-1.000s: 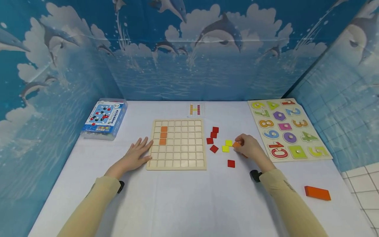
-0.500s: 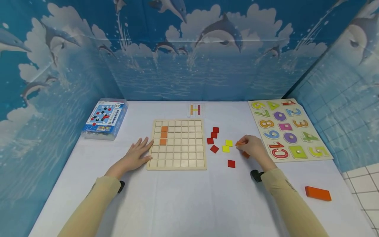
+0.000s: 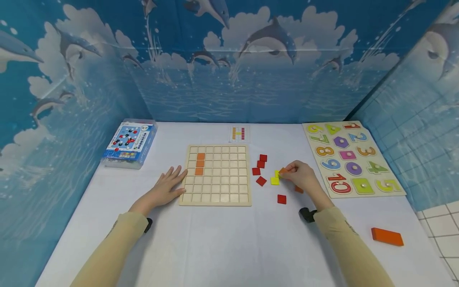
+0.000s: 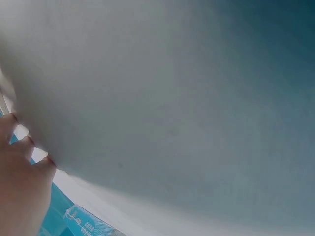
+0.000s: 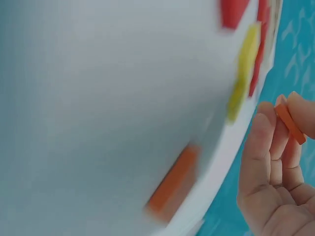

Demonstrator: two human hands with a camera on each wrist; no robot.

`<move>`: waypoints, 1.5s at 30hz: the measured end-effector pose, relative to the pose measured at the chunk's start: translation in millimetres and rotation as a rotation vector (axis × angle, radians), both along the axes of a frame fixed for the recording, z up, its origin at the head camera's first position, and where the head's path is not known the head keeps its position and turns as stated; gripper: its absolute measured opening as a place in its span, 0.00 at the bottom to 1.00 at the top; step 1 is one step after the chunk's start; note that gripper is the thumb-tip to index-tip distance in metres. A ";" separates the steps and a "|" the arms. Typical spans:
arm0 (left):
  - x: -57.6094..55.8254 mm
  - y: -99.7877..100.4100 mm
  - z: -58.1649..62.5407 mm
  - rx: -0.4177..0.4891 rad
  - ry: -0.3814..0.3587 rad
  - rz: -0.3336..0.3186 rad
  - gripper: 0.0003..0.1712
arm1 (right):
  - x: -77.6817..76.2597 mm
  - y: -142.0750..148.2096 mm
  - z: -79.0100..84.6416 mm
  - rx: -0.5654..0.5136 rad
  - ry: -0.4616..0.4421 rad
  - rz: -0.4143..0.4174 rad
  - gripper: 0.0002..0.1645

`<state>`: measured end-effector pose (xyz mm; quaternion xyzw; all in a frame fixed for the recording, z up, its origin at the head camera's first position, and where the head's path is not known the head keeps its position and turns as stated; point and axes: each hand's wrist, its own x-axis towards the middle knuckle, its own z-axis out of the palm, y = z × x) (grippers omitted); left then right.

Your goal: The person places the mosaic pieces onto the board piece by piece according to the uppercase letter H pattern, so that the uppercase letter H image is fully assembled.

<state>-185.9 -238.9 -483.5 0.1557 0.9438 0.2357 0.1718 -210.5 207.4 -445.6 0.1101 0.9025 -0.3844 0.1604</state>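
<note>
My left hand lies with fingers spread, fingertips at the left edge of a wooden grid board. Three orange square tiles fill part of one column near the board's upper left. To the right, my right hand pinches an orange tile between thumb and fingers, raised above the table. In the head view that tile overlaps one of two yellow tiles. Another orange tile lies under the right hand. Several red tiles are scattered between board and hand.
A small pattern card lies behind the board. At the back left sits a boxed kit; a number-and-shape puzzle board is at the right. An orange block lies front right. Dolphin-print curtains line the table's back and sides.
My right hand has lifted the orange tile off the table and shifted it slightly left, over the yellow tiles. My left hand stays at the board's edge.
</note>
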 end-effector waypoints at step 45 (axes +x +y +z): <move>-1.0 -1.9 4.4 -0.002 0.007 -0.014 0.39 | -25.2 -237.5 -7.7 -0.057 0.107 0.396 0.07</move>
